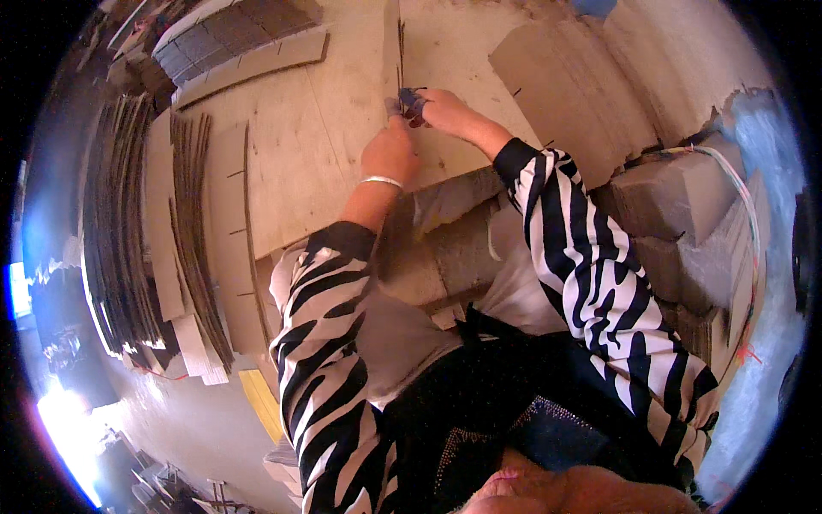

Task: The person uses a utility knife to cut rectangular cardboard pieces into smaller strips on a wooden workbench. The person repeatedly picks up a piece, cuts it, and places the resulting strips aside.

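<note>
Over a pale wooden board [291, 137], my two hands meet near its far middle. Thin cardboard strips [400, 56], seen nearly edge-on, run away from my fingers toward the far edge. My left hand [390, 156] is closed, its fingertips pinching the near end of the strips. Just right of it, my right hand [438, 111] is closed at the same end, with dark coverings on its fingers. The exact grip is partly hidden by the fingers.
Stacked slotted cardboard strips [124, 223] stand left of the board, beside a slotted piece [229, 206]. A grey divider stack [231, 38] sits far left. Cardboard sheets [574, 94] lie at the right, with bundled cardboard [659, 201] and a cable [736, 176] nearer.
</note>
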`<control>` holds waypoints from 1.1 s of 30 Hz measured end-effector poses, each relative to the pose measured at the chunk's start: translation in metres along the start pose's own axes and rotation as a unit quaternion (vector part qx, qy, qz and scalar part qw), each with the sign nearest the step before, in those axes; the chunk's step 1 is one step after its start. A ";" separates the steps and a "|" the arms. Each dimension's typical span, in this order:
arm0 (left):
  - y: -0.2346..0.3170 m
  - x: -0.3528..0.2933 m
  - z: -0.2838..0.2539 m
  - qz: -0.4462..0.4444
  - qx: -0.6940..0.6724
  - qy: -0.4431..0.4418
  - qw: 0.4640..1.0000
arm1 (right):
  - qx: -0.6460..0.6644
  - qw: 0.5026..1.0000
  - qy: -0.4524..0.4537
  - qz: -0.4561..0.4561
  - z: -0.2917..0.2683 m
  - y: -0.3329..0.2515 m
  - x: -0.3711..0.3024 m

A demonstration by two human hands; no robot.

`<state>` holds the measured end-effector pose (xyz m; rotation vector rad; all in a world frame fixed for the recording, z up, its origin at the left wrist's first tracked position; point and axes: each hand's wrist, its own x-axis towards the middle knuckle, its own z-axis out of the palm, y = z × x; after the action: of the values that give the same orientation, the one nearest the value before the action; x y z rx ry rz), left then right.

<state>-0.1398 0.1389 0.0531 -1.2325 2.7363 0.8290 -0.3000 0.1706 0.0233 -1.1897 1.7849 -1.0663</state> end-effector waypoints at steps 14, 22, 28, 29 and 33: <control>-0.148 -0.095 -0.167 0.119 -0.277 0.415 0.858 | -0.650 0.705 0.244 0.144 -0.140 0.052 -0.189; -0.217 -0.214 -0.249 -0.052 0.283 0.494 0.820 | -0.367 0.846 0.382 0.066 -0.203 0.107 -0.178; -0.348 -0.216 -0.139 -0.263 0.429 0.247 0.828 | -0.267 0.912 0.299 -0.086 -0.142 0.024 -0.151; -0.355 -0.208 -0.130 -0.248 0.427 0.259 0.830 | -0.270 0.916 0.275 -0.111 -0.134 0.007 -0.144; -0.322 -0.213 -0.183 -0.251 0.316 0.148 0.903 | -0.260 0.942 0.156 -0.146 -0.073 -0.070 -0.109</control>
<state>0.2671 0.0227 0.1128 -1.8405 2.3416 -0.2976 -0.3080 0.2747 0.1289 -1.7224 2.2801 -1.0174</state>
